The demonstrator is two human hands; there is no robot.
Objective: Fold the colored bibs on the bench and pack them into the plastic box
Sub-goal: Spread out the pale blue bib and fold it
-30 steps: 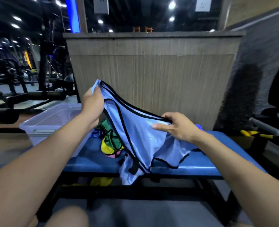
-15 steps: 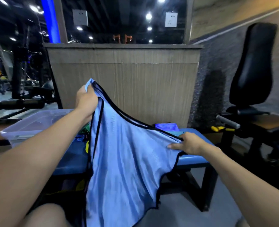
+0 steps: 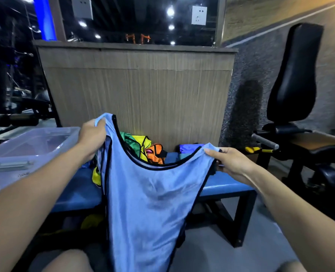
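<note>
- Single head-worn wide-angle view, looking forward and down over the blue bench (image 3: 225,188) (near its front edge).
- It faces the wooden partition (image 3: 139,91) just behind.

Light blue bib (image 3: 149,203) is thin matt mesh cloth with black trim. Behind it, the bench (image 3: 225,185) top looks like smooth vinyl, the plastic box (image 3: 35,146) is cloudy-clear, and the partition (image 3: 143,91) is grainy wood.

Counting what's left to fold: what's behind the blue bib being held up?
Behind the light blue bib: green, yellow and orange bibs piled on the bench. Any more below are covered.
</note>
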